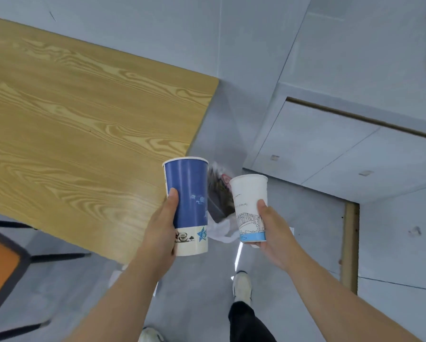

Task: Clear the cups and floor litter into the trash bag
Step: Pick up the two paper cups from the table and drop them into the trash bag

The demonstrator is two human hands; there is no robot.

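Note:
My left hand (161, 228) grips a tall blue paper cup (189, 193) with a white printed band at its base, held upright. A shorter white paper cup (249, 201) with a bridge drawing and a blue band is held upright in my right hand (275, 233). Both cups hang in the air past the wooden table's corner. On the floor between and behind the cups lies the trash bag (219, 193), dark inside with a crumpled white edge, partly hidden by the cups.
The wooden table (83, 134) fills the left. An orange chair with a black frame (2, 265) stands at the lower left. Grey floor (305, 243) with a brown strip (350, 245) lies to the right. My shoes (243, 285) are below.

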